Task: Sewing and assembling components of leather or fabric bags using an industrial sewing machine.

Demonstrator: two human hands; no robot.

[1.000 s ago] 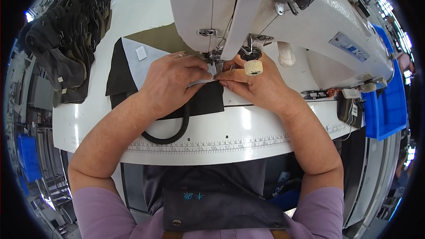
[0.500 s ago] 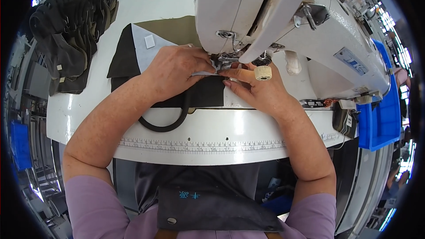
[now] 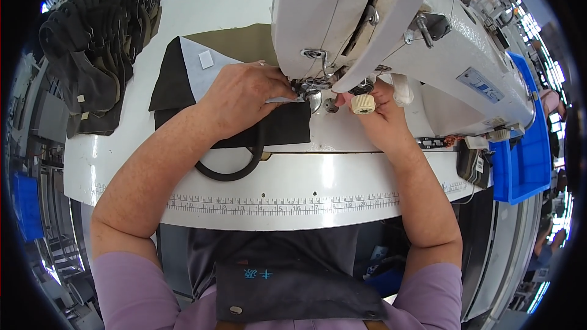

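Observation:
My left hand (image 3: pixel 247 95) presses with closed fingers on a pale blue-grey piece (image 3: pixel 202 73) beside the presser foot (image 3: pixel 306 90) of a white sewing machine (image 3: pixel 306 12). The piece bears a small white square (image 3: pixel 205 59) and lies over black fabric (image 3: pixel 287 125) and olive fabric (image 3: pixel 238 40). A black cord loop (image 3: pixel 235 175) hangs from under the fabric. My right hand (image 3: pixel 379 113) has curled fingers behind the cream knob (image 3: pixel 362 103), right of the needle area; what they hold, if anything, is hidden.
Dark cut pieces (image 3: pixel 92 55) are piled at the left of the white table (image 3: pixel 330 177), whose front edge has a printed ruler. A blue bin (image 3: pixel 520 171) is at the right, near metal snips (image 3: pixel 431 142) and a dark bundle (image 3: pixel 472 165). Another blue bin (image 3: pixel 27 208) sits lower left.
My right hand has left the fabric edge and moved right, behind the knob, uncovering the machine plate. My left hand stays by the presser foot. The view has shifted slightly.

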